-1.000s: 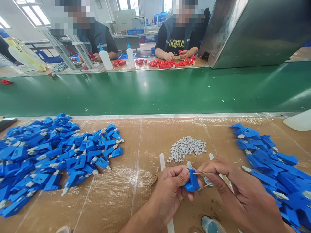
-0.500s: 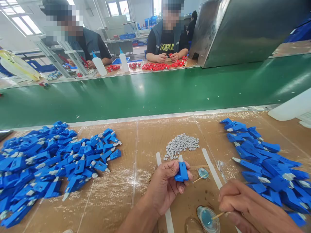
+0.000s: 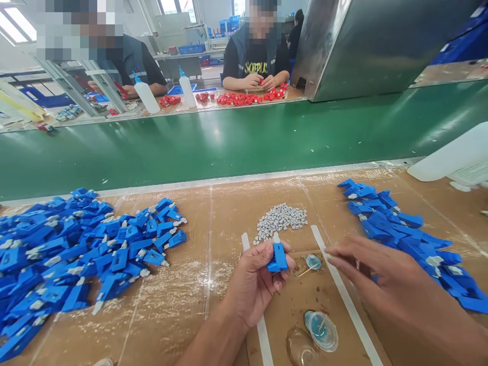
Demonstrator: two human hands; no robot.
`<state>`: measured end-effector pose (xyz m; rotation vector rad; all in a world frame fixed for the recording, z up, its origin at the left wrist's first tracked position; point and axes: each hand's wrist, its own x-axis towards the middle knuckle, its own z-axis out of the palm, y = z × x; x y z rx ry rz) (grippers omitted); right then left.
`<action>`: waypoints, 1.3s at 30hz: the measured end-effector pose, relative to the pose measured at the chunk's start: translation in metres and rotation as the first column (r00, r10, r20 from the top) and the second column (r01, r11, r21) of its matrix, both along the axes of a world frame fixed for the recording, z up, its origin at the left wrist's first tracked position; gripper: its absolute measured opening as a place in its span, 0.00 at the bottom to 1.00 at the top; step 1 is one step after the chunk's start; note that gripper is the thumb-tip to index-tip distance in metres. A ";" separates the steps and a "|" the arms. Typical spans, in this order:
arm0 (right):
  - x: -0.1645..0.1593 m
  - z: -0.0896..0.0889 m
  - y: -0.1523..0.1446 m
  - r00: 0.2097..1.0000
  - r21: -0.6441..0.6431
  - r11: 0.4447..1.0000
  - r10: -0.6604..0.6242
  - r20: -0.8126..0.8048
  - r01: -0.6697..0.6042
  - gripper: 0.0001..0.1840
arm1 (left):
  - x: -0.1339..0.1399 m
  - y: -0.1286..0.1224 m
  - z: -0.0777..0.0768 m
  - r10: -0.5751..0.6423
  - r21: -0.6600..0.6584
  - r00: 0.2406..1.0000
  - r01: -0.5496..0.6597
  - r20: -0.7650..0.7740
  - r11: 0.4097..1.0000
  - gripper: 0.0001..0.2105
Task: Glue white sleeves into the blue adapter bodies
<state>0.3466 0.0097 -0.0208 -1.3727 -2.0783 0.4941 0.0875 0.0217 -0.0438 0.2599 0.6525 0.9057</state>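
Cardboard-topped desk (image 3: 225, 218). Left hand (image 3: 249, 282) clamps blue plastic housing (image 3: 278, 257), its long axis pointing away from wearer, toward small grey block pile (image 3: 282, 221) just beyond. Right hand (image 3: 389, 279), fingers loosely parted, apparently empty, hovers rightward, farther from pile.

Yellow lettering (image 3: 254, 67), "PLU" readable, on a co-worker's black shirt (image 3: 249, 55), illegible print (image 3: 476, 174) on a white container (image 3: 452, 150)

Blue pc (image 3: 278, 260) part-hidden by L hand (image 3: 253, 277), L pile (image 3: 57, 293) cut off @ edge
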 end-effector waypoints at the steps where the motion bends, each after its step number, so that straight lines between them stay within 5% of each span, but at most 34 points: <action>1: 0.001 0.000 0.016 0.995 0.034 0.999 0.016 0.103 -0.020 0.12 | 0.000 0.000 0.001 0.010 -0.008 1.000 -0.010 0.004 1.000 0.20; 3: 0.000 -0.006 0.044 0.962 0.095 0.993 0.047 0.269 -0.075 0.14 | 0.000 0.001 0.002 0.027 -0.023 1.000 -0.027 0.010 0.999 0.20; 7: -0.008 -0.020 0.074 0.928 0.087 0.985 0.107 0.357 -0.148 0.12 | 0.000 0.001 0.001 0.044 -0.042 0.999 -0.043 0.025 0.998 0.19; 26: -0.034 -0.026 0.088 0.824 0.051 0.938 0.274 0.495 -0.343 0.16 | 0.004 -0.004 -0.006 0.084 -0.027 0.996 -0.083 0.031 0.996 0.21; 35: -0.043 -0.001 0.079 0.964 -0.086 0.971 0.233 0.130 -0.223 0.13 | 0.001 -0.003 -0.005 0.098 0.005 0.995 -0.098 -0.001 0.995 0.22; 39: -0.044 0.009 0.060 0.956 -0.312 0.913 0.200 -0.214 -0.261 0.19 | 0.000 -0.002 -0.003 0.106 0.030 0.994 -0.106 -0.002 0.994 0.22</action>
